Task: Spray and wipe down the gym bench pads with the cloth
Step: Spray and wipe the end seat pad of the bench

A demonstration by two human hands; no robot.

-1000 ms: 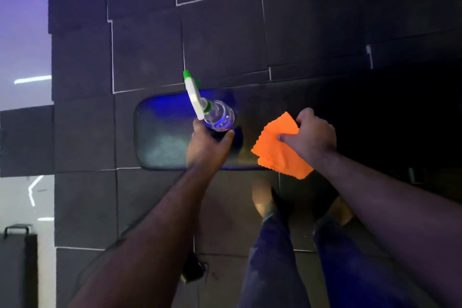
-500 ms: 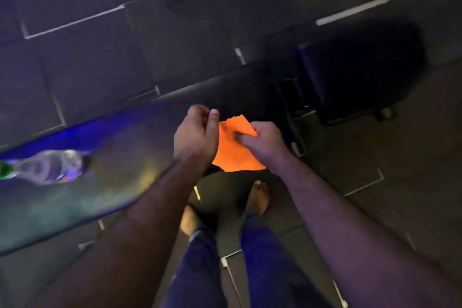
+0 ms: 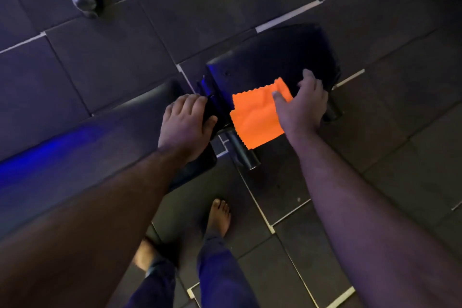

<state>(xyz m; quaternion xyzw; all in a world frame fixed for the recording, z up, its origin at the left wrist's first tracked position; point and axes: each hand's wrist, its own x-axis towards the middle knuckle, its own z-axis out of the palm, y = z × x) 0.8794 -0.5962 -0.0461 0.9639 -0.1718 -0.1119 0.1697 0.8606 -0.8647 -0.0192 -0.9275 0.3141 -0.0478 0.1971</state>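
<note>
We are pressing the orange cloth (image 3: 257, 117) flat onto the small black seat pad (image 3: 275, 57) with our right hand (image 3: 302, 105), its grip wide, fingers spread, the thumb lying on the cloth's upper right corner. The cloth is spreading over the near edge of that pad. Our left hand (image 3: 185, 125) is resting palm down, grip open and holding nothing, on the end of the long pad (image 3: 100, 142), just beside the gap between the two pads. Our bare feet are standing on the dark floor tiles (image 3: 100, 52) below.
</note>
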